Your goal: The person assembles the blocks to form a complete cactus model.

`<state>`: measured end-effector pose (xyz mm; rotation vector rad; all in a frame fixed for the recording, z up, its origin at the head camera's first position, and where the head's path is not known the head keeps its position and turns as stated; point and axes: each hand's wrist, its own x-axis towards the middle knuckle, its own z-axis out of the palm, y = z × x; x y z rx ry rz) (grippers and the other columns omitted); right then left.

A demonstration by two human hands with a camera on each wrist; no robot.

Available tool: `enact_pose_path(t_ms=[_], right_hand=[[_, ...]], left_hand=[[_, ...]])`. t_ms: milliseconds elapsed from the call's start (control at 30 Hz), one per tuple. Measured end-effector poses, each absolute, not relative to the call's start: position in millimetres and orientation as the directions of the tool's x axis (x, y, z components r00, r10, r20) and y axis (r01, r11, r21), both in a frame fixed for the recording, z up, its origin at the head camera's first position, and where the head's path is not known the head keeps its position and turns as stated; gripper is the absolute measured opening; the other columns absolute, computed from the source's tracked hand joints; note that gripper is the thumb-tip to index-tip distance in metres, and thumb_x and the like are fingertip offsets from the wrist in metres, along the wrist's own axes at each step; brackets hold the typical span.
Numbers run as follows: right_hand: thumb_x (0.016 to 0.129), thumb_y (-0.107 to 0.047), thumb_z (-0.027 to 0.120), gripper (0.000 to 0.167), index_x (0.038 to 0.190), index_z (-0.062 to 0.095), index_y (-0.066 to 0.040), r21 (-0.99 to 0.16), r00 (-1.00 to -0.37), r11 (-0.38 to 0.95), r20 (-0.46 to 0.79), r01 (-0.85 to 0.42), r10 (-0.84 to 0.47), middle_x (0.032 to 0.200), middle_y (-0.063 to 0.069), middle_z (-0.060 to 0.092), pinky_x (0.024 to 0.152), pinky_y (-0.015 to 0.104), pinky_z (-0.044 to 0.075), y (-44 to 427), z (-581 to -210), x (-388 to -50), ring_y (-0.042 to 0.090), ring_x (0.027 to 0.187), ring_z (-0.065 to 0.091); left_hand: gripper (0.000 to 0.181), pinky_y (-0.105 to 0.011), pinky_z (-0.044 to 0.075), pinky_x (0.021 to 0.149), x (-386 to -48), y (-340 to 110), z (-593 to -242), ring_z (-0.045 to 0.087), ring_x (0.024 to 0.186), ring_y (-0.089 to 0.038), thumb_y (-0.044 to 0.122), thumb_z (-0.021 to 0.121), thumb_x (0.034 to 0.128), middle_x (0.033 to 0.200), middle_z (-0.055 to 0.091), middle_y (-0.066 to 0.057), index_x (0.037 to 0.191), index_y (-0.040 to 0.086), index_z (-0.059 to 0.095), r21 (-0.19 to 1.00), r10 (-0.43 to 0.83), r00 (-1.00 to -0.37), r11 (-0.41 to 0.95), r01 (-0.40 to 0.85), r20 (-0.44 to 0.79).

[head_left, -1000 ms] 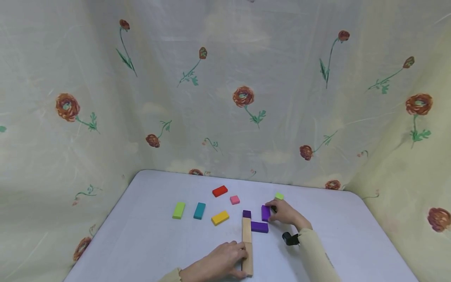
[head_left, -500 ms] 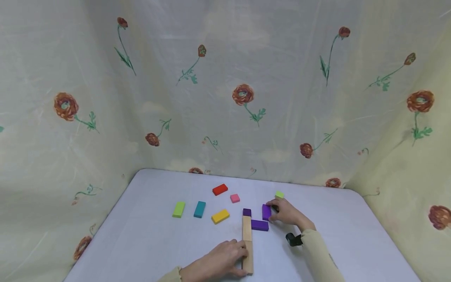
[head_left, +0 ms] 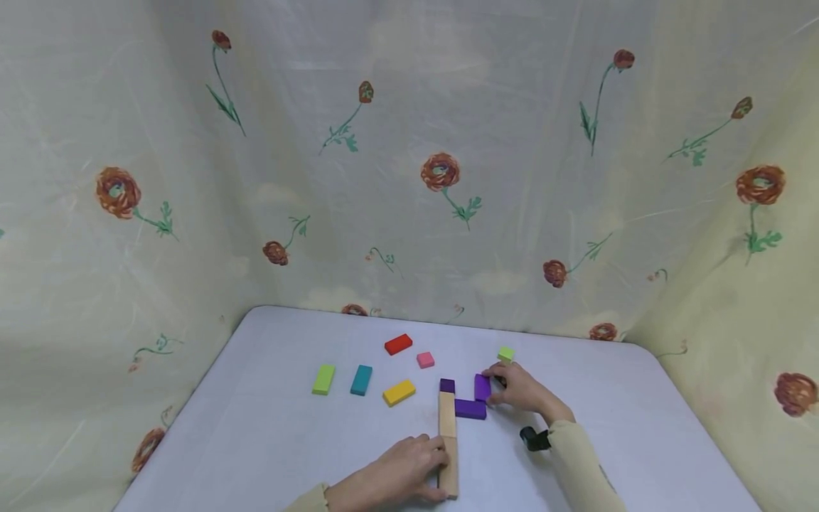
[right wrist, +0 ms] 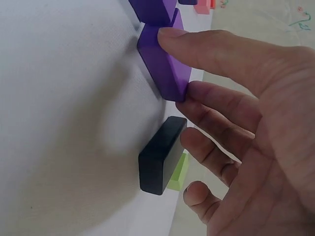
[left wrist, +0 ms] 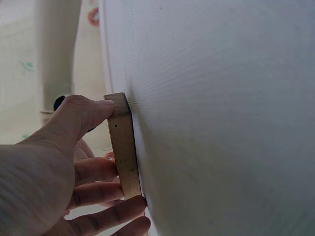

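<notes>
In the head view, my left hand (head_left: pixel 399 473) grips the nearer plain wooden block (head_left: pixel 451 471), its thumb on the near end and fingers along the left side. A second wooden block (head_left: pixel 447 414) continues that line, with a small dark purple block (head_left: pixel 447 386) at its far end. To the right, a purple block (head_left: pixel 470 410) lies crosswise against the line. My right hand (head_left: pixel 527 395) pinches another purple block (head_left: pixel 482 388) between thumb and fingers, at the far side of the crosswise one. In the right wrist view these two purple blocks appear to touch.
A dark block (right wrist: pixel 162 155) lies beneath my right fingers, near a light green block (head_left: pixel 506 353). Leftward lie yellow (head_left: pixel 399 392), teal (head_left: pixel 361 380), green (head_left: pixel 323 380), red (head_left: pixel 399 344) and pink (head_left: pixel 425 360) blocks. Floral cloth (head_left: pixel 409 213) surrounds the white table (head_left: pixel 256 441).
The purple block in my right hand has shifted slightly nearer, toward the crosswise purple block. My left hand keeps its grip on the wooden block.
</notes>
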<state>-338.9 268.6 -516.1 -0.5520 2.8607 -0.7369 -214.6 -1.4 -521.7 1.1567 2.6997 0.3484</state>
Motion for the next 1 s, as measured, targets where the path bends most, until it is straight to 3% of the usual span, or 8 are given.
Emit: enact_pose_path(t_ms=[600,1000], right_hand=[[0.077,-0.013,0.079,0.051,0.126,0.063,-0.011,-0.499,-0.942,0.835,-0.098,-0.233,-0.321,0.134,0.011,0.055,0.103,0.052,0.039,264.1,-512.5,-331.6,0.031,0.122,0.046],[0.076,-0.015,0.080,0.054,0.127,0.062,-0.009,-0.514,-0.937,0.822,-0.088,-0.247,-0.337,0.134,0.012,0.056,0.103,0.053,0.038,265.5,-513.6,-332.3,0.032,0.122,0.046]], left_hand=[[0.045,-0.015,0.044,0.069,-215.5,-1.5,-522.5,0.044,0.074,0.001,0.053,0.070,0.0811,0.102,0.059,0.015,0.116,0.024,0.068,0.279,0.732,-0.678,0.666,0.692,-0.067],[0.046,-0.016,0.046,0.072,-215.3,-1.9,-522.0,0.045,0.076,0.002,0.053,0.069,0.0812,0.106,0.059,0.014,0.116,0.025,0.067,0.274,0.731,-0.678,0.668,0.692,-0.073]])
